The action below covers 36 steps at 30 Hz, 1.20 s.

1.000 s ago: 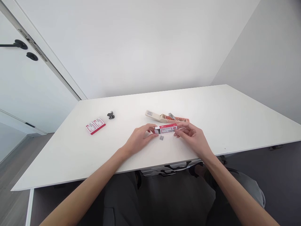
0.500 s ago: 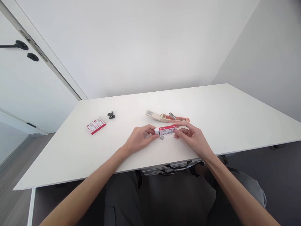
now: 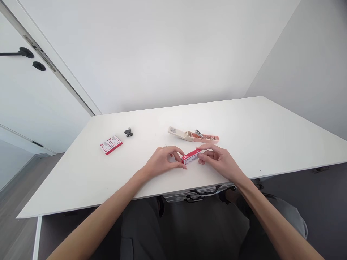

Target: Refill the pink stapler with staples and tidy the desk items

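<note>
A small red and white staple box (image 3: 191, 156) is pinched between both hands just above the white table (image 3: 257, 133). My left hand (image 3: 162, 161) grips its left end with curled fingers. My right hand (image 3: 218, 161) grips its right end with thumb and fingertips. The box is tilted, right end higher. Just beyond the hands lies an opened beige stapler (image 3: 189, 134) with its orange tray showing.
Two more red and white staple boxes (image 3: 111, 144) lie side by side at the left of the table. A small black binder clip (image 3: 128, 132) sits behind them. A white door with black handle (image 3: 18, 53) stands at far left. A drawer handle shows under the table's front edge.
The staple box was pushed shorter and tilted down toward the table. The small grey staple strip that lay under it is no longer visible. Both hands lowered slightly.
</note>
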Each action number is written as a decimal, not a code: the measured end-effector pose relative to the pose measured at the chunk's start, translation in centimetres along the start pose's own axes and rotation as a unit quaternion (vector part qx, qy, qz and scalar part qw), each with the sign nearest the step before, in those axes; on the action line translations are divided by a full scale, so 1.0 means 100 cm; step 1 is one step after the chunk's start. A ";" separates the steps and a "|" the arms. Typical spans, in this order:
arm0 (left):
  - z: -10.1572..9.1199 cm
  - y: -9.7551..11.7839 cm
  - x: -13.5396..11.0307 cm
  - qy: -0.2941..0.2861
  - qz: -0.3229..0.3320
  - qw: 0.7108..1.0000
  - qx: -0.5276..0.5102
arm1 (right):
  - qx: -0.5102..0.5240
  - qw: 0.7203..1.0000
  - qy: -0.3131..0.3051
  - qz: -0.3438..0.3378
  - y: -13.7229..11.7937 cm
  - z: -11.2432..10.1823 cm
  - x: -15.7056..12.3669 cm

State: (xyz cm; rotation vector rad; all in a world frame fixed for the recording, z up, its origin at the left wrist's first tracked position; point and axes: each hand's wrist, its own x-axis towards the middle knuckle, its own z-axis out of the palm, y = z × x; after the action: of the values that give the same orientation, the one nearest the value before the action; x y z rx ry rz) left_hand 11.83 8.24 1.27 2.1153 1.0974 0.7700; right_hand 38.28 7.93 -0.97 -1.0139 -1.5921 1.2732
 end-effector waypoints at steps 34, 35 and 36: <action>-0.115 -0.045 -0.135 0.299 -0.275 0.834 0.375 | -0.073 0.997 -0.018 0.018 -0.002 0.003 -0.004; -0.115 -0.044 -0.138 0.291 -0.244 0.843 0.381 | -0.074 0.997 -0.019 0.018 -0.002 0.003 -0.004; -0.115 -0.043 -0.139 0.273 -0.206 0.856 0.388 | -0.076 0.997 -0.020 0.017 -0.002 0.003 -0.004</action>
State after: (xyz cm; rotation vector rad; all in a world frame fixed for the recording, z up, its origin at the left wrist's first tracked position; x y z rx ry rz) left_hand -5.33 1.30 2.46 2.1530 2.4130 0.8150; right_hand 38.07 7.42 -0.82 -1.1193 -1.7300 1.2163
